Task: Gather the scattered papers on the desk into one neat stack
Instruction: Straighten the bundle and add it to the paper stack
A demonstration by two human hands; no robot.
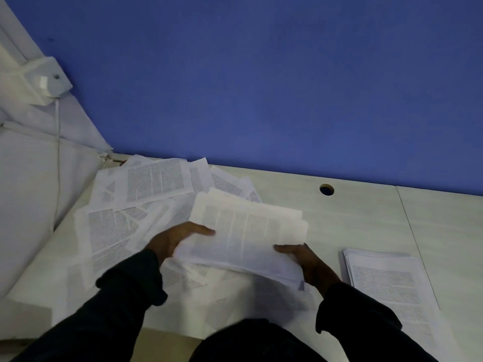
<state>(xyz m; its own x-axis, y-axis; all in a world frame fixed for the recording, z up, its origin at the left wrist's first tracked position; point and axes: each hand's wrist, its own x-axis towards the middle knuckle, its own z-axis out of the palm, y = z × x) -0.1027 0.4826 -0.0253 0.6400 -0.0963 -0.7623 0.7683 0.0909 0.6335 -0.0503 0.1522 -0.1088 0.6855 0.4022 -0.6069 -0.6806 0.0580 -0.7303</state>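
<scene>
Both hands gripping one bundle of papers above the tabletop.
My left hand (175, 239) clasps the bundle (245, 236) at its left edge, my right hand (300, 257) pinches its near right corner. Bundle held raised over the tabletop (366, 218). Loose sheets (136, 205) lie left of and under the bundle; a squared stack (386, 280) lies right of it, apart.
</scene>
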